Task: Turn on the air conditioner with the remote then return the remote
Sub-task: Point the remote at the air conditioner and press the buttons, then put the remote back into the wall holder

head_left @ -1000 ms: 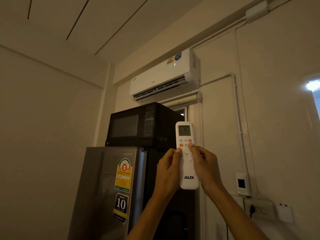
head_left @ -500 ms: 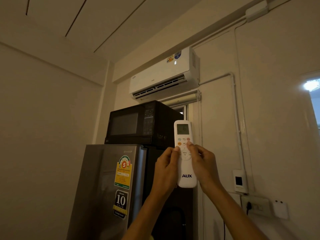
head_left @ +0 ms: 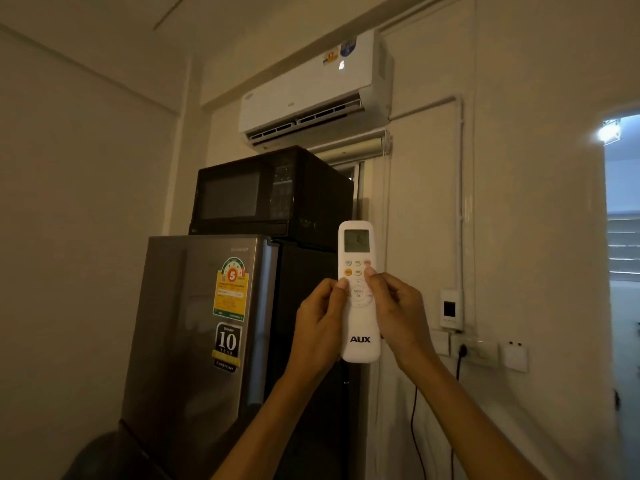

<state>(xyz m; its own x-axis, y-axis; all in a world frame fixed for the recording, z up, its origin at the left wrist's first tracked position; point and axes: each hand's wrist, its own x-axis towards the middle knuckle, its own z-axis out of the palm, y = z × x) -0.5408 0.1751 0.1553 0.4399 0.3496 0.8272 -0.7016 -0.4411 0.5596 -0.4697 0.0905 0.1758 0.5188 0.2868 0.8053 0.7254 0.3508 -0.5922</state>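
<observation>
A white AUX remote point(head_left: 358, 337) stands upright in front of me, held from both sides. My left hand point(head_left: 318, 327) grips its left edge, thumb on the button pad. My right hand point(head_left: 398, 313) grips the right edge, its thumb tip resting just below the red button near the top row. The remote's small screen is lit. High on the wall hangs the white air conditioner point(head_left: 311, 95), with a glowing digit on its front panel and its lower flap showing dark slots.
A black microwave point(head_left: 270, 192) sits on a grey fridge point(head_left: 194, 323) left of the remote. On the wall to the right are a white remote holder point(head_left: 450, 308), a socket with a black plug point(head_left: 464, 351) and a doorway point(head_left: 623, 237).
The view has dipped slightly, so the air conditioner sits higher in frame. Both hands keep the same grip on the remote; the right thumb stays by the red button.
</observation>
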